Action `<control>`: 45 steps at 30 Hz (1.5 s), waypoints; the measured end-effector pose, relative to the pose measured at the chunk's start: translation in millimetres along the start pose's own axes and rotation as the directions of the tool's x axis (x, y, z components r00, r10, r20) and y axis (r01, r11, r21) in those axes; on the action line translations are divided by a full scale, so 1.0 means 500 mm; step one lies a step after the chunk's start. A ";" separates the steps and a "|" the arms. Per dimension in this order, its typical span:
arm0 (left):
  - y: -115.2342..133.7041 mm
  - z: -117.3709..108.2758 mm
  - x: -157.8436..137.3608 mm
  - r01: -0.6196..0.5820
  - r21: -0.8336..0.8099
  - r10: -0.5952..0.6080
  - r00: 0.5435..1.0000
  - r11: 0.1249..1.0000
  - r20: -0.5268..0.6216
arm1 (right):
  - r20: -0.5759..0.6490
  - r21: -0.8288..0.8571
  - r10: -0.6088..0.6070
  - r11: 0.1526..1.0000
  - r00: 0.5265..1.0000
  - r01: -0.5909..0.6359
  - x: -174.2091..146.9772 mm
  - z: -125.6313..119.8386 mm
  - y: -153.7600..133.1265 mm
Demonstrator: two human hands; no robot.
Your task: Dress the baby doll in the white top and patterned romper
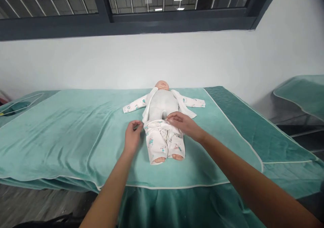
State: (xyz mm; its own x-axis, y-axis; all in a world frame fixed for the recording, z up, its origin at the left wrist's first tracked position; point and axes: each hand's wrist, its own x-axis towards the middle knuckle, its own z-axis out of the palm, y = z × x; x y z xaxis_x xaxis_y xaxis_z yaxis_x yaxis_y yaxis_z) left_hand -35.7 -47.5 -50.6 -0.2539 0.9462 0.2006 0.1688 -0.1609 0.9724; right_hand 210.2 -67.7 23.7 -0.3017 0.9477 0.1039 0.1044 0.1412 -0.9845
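A baby doll (163, 101) lies on its back, its head toward the wall. Its white printed jacket (138, 104) is spread open with both sleeves out, baring the pale grey torso. White printed trousers (157, 143) cover the legs, and the feet show at the hems. At the waistband, on the right of the middle, my right hand (182, 124) has its fingers closed on the trouser fabric. My left hand (133, 136) is beside the left edge of the waistband, fingers loosely bent, a gap between thumb and forefinger, nothing visible in it.
A light green cover (76, 130) lies over a darker green bed (243, 120). Behind it stands a white wall (101, 62) below a barred window (162, 19). Another green-covered surface (303, 93) is at the far right. A dark green item (17, 107) lies at the far left.
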 end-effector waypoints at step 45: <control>-0.008 -0.032 0.206 0.009 0.203 0.081 0.898 0.979 -0.433 | -0.868 -0.439 -0.283 0.821 0.408 -0.365 0.095 -0.255 0.193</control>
State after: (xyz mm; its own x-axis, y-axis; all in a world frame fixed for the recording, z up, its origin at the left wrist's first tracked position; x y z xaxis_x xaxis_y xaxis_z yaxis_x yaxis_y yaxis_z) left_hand -77.6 46.1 -31.8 -0.6267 0.7148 0.3103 0.3560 -0.0917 0.9300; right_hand 326.8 27.6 -48.1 0.6700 0.5953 0.4436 0.6118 -0.1043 -0.7841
